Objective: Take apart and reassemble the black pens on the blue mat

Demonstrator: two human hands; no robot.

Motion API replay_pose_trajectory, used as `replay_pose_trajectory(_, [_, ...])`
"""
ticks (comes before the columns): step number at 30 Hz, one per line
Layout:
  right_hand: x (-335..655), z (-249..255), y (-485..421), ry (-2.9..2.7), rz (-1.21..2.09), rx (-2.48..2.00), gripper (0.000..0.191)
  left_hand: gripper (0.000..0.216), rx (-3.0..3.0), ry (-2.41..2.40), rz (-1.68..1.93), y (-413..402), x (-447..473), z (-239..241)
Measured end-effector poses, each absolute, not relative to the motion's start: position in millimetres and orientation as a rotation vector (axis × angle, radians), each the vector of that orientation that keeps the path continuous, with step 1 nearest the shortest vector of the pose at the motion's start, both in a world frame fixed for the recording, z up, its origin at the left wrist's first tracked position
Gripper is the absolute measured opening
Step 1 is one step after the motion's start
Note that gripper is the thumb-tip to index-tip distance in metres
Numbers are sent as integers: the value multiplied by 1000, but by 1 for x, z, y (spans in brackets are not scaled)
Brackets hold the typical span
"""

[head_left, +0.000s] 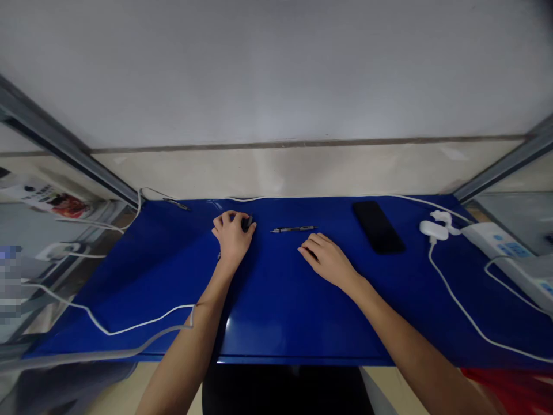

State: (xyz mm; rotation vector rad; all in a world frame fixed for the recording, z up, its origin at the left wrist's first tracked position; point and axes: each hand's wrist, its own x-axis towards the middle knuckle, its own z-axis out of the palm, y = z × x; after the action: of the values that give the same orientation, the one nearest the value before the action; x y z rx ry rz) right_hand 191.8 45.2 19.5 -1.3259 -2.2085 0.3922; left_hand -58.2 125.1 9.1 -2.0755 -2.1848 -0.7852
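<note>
My left hand [233, 236] rests on the blue table [276, 311], left of the middle. Its fingers are closed round a small black object [247, 223], which shows between thumb and forefinger; the palm hides most of it. A thin dark tip [219, 255] sticks out beside the wrist. Right of the middle lies my right hand [326, 259], its fingers loosely curled together on the table, with only a dark gap by the thumb. Just beyond its fingertips a dark pen [294, 229] lies crosswise between the two hands, touched by neither.
A black phone [378, 227] lies to the right. Past it are a white charger [434, 230] and a white power strip [496, 248]. Another pen [177, 204] is at the back left. A white cable [142, 325] crosses my left forearm. The wall [276, 170] bounds the table's back.
</note>
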Motion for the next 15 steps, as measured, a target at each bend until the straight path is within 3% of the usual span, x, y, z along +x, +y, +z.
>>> replay_pose_trajectory(6, [198,13,50,-2158,154,-1498,32,50,-2037,-2298,-602,121,-55,10])
replay_pose_trajectory(10, [200,6,53,-2175,73,-1560,41,48,-2093,-2308,-544,121,-55,8])
replay_pose_trajectory(15, [200,3,55,-2176,92,-1525,33,51,-2079,-2298,-535,119,-54,9])
